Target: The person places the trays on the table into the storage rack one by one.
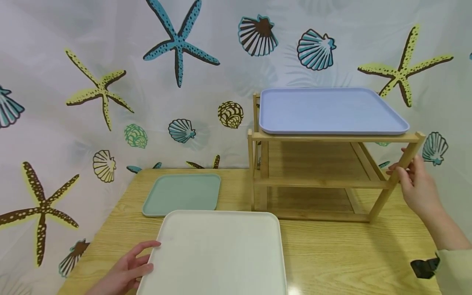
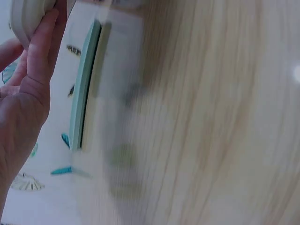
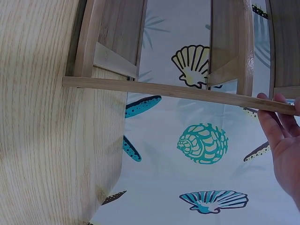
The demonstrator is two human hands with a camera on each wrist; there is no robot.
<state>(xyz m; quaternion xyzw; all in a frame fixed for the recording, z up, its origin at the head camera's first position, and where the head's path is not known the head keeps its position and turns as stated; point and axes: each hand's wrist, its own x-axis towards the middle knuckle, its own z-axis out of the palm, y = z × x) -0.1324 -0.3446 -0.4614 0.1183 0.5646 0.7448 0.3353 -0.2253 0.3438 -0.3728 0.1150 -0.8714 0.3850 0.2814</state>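
Note:
A cream-white rectangular tray is at the front of the head view, its lower end cut off by the frame. My left hand holds it by the left edge, and the left wrist view shows the fingers against the tray's rounded rim. On the right stands a bamboo shelf rack with several tiers. My right hand grips its slanted front right post, high up near the top tier; in the right wrist view the fingers wrap that post. A periwinkle-blue tray lies on the rack's top tier.
A sage-green tray lies flat on the wood-grain table at the back left, just behind the white tray. Behind the table hangs a white curtain printed with starfish and shells. A dark strap sits by the right sleeve.

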